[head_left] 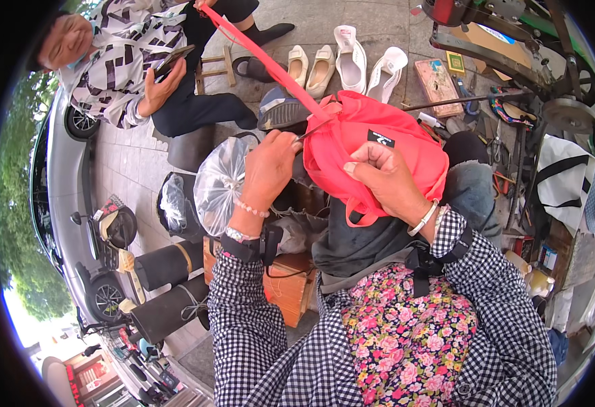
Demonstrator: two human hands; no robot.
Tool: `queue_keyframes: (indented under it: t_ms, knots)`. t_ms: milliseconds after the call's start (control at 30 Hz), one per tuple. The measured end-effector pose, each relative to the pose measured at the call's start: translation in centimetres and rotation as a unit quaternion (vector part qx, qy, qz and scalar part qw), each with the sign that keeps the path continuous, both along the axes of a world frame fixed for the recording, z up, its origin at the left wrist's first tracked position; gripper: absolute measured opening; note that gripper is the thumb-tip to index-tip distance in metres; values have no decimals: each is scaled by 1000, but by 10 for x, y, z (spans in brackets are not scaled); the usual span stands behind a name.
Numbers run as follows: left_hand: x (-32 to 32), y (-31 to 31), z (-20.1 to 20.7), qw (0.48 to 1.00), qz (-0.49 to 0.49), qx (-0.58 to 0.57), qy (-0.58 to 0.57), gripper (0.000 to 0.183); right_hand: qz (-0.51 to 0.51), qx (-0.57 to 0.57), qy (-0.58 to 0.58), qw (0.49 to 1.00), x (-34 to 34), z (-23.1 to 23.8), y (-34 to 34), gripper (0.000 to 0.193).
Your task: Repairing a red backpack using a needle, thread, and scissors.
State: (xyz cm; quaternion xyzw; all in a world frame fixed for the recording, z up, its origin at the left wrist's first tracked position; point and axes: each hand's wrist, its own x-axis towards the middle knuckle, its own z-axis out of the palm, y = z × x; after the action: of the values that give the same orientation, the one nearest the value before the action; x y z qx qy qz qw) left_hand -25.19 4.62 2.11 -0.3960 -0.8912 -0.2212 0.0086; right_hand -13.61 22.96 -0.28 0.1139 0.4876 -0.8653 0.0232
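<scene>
A coral-red backpack with a black label lies across my lap. My right hand is closed on it, thumb and fingers pinching its fabric below the label. At the backpack's left edge, my left hand is closed around a thin dark pointed metal tool. The tool's tip reaches the base of the red strap; whether it is a blade or an awl I cannot tell. That strap stretches up and left to another person's hand.
The seated person's other hand holds a phone. Beige flats and white shoes stand beyond the backpack. A machine with a wheel and scattered tools are at right. A clear plastic bag and wooden box sit at left.
</scene>
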Motion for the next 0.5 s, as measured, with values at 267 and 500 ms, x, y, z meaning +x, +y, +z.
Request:
queue_keyframes:
  t_ms: [267,500]
  knots:
    - [7,43,20,845,234,210,-433,18,37,65,6,997,-5,3,2,7]
    - [12,50,3,661,243,442,-555,19,74,217,-57,972,-56,46,41,34]
